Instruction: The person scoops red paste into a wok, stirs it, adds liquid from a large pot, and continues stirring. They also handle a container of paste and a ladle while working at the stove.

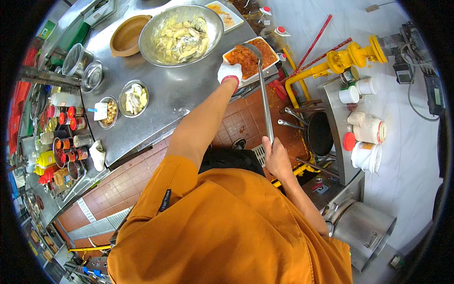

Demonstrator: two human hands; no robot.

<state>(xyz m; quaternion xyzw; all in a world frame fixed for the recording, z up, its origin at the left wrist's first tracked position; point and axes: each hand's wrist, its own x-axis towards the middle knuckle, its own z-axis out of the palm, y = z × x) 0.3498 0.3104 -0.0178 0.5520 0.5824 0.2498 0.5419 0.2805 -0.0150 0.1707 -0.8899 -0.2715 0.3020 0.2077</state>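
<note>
My left hand (229, 72), in a white knit glove with a red cuff, is closed at the near left corner of a white rectangular tray (250, 77); its fingers are partly hidden. Chunky red-orange sauce (244, 65) fills the tray. My bare right hand (277, 158) grips the lower end of a long-handled metal ladle (263, 92). The ladle's bowl rests over the sauce. Left of the tray, a large steel bowl (144, 44) contains coated pale fish pieces (184, 37).
The steel counter (163, 94) also bears a brown clay pot (129, 35), small bowls of cut pale vegetables (134, 99) and brown pieces (110, 112), and another sauce-smeared white tray (234, 22). Yellow gas piping (308, 72), black pans (319, 133) and a stockpot (361, 227) stand at right.
</note>
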